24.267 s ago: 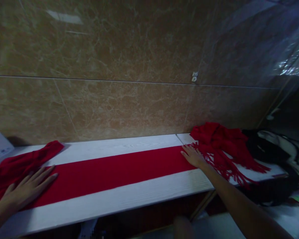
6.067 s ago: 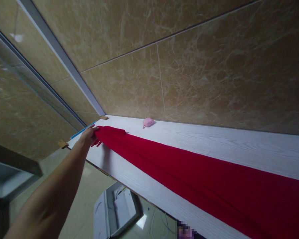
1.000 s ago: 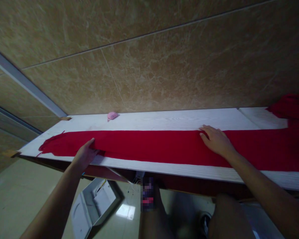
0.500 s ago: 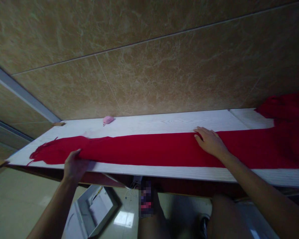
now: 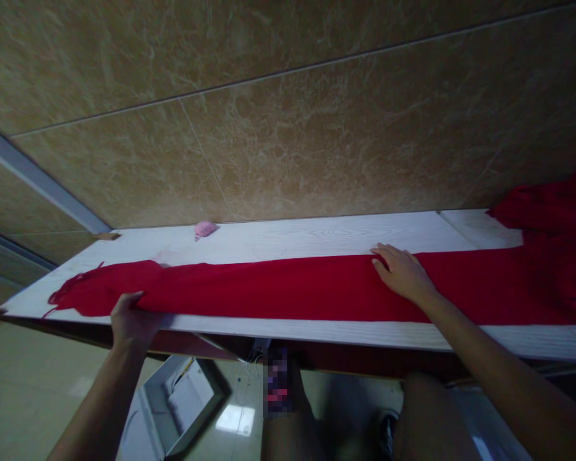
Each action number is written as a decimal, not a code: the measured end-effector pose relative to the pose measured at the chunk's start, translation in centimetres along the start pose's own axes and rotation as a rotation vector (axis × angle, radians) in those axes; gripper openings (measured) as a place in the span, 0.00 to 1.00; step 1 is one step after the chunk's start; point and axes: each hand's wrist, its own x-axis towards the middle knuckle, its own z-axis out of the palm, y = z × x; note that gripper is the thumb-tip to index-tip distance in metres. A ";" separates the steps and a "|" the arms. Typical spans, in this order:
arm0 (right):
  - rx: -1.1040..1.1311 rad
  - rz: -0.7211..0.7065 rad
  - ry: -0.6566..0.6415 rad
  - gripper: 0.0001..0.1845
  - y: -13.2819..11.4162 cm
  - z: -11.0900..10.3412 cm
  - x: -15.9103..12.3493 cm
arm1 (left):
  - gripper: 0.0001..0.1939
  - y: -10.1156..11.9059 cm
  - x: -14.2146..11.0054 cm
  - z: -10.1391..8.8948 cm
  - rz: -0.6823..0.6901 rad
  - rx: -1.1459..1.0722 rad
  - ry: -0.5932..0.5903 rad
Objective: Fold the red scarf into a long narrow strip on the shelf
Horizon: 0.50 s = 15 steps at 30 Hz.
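A long red scarf lies stretched along a white wood-grain tabletop. Its fringed end is at the far left, and the cloth gathers into a loose heap at the far right. My left hand grips the near edge close to the fringed end, thumb on top and the other fingers hidden beneath. Further right, my right hand rests palm down on the scarf, its fingers stretched toward the far edge. Between the hands the cloth lies nearly flat, with a slight crease near my left hand.
Behind the tabletop rises a brown marbled wall. A small pink object sits by the wall. On the floor below is an open white box. White cables hang under the table near my legs.
The view has shifted a little, so the table and scarf appear slightly further left. Both hands keep nearly the same places on the scarf.
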 end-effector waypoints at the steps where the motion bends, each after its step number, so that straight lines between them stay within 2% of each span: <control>1: 0.000 -0.004 0.000 0.24 0.0 0.0 0.0 | 0.23 0.0 -0.1 0.1 0.002 -0.006 0.006; 5: 0.010 -0.012 0.002 0.24 0.2 0.1 0.0 | 0.21 0.0 -0.2 0.3 0.008 0.011 0.002; 10: 0.021 -0.013 0.007 0.23 0.4 0.3 0.1 | 0.08 0.1 0.3 -0.5 -0.001 -0.046 0.015; 13: 0.026 -0.021 0.002 0.24 0.5 0.4 0.1 | 0.04 0.7 1.2 -1.3 -0.022 -0.028 0.112; 15: 0.022 -0.017 -0.002 0.24 0.6 0.5 0.1 | 0.05 1.4 2.4 -1.8 -0.012 0.037 0.170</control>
